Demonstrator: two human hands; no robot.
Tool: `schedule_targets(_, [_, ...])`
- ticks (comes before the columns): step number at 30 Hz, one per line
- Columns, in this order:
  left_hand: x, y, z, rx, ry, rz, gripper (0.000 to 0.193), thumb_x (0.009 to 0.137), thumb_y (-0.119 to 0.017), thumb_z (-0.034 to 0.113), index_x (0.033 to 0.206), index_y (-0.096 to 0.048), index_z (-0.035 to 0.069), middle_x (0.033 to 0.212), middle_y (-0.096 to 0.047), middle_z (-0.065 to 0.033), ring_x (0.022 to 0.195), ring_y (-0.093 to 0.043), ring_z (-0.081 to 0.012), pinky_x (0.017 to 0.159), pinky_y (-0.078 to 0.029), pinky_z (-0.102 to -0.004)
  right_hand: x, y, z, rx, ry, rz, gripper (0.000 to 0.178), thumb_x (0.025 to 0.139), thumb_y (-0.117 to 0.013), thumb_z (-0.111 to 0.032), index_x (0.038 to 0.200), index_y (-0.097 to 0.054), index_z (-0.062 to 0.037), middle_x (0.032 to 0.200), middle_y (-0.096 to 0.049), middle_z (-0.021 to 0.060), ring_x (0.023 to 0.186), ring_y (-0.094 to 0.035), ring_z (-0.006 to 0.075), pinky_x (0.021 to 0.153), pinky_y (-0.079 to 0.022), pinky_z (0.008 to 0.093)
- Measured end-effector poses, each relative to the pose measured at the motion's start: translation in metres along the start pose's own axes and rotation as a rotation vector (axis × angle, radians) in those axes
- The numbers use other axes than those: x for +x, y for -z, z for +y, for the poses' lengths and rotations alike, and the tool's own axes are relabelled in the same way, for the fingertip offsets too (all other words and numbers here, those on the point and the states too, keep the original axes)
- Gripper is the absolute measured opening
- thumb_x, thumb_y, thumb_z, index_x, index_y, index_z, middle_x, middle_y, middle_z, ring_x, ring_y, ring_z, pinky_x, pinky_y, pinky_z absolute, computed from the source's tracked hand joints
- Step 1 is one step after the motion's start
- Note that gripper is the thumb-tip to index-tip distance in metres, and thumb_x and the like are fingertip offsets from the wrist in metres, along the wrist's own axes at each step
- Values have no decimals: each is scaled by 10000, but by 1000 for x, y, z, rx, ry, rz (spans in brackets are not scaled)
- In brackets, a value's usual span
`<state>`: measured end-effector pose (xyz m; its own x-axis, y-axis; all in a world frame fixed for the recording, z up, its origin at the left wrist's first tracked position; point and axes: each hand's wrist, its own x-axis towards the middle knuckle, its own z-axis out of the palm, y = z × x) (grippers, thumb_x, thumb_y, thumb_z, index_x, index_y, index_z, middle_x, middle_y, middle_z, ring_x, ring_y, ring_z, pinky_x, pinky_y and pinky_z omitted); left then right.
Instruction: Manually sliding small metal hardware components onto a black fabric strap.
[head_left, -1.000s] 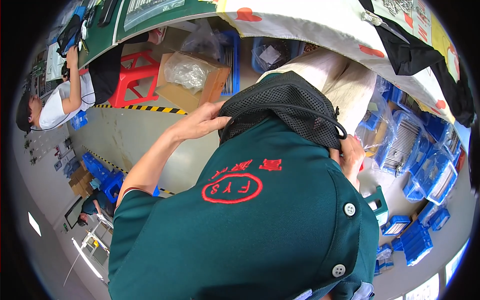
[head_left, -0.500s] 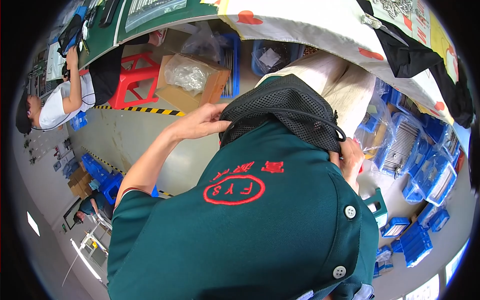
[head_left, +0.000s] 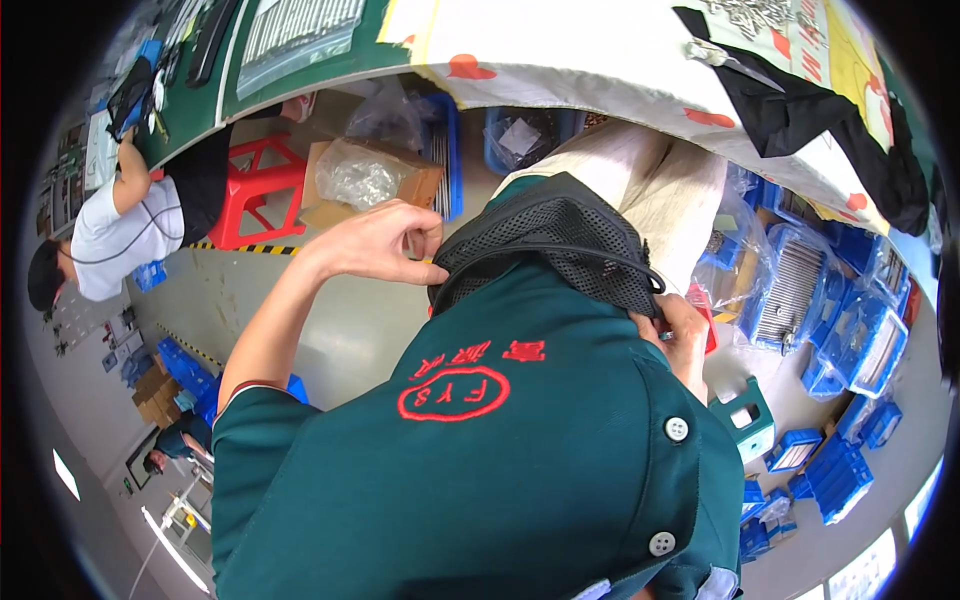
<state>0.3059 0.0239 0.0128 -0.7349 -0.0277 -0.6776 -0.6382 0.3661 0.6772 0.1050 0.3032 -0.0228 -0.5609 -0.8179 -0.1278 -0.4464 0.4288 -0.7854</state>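
A black mesh bag [head_left: 560, 232] with a dark cord across it lies over my lap, against the front of my green shirt [head_left: 520, 440]. My left hand [head_left: 385, 242] is at its left edge, thumb against the mesh and fingers curled, with some fingertips hidden behind the fabric. At the bag's right lower corner, beside the cord's end, my right hand [head_left: 682, 335] has its fingers closed on the edge. What lies inside the bag, if anything, cannot be seen.
Ahead stands a cloth-covered table [head_left: 570, 65] with black fabric [head_left: 790, 120] and small metal parts. An open cardboard box [head_left: 410, 185], a red stool [head_left: 258, 195] and a person in white [head_left: 125, 235] are to the left. Blue bins [head_left: 790, 285] and a green stool [head_left: 742, 415] are on the right.
My left hand has arched, its thumb and fingers parting more at the bag's edge. My right hand stays at the right corner. The whole view has shifted slightly.
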Motion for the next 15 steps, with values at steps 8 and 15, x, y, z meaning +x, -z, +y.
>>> schedule_targets(8, [35,14,31,59,-263,176,251,726,-619,149,613,-445,8,524,-429,-42,491,-408,-117,449,-336,-267,-26,16,1,-57,-111,-79,149,686,-663,-87,787,-582,-13,533,-473,64,459,-468,194,448,-390,305])
schedule_targets(15, [90,13,98,254,-719,221,225,639,-681,119,655,-479,20,636,-458,-53,590,-466,-191,518,-374,-298,-42,20,7,-189,-258,-113,209,753,-638,-214,692,-501,-70,496,-521,64,454,-529,250,446,-406,345])
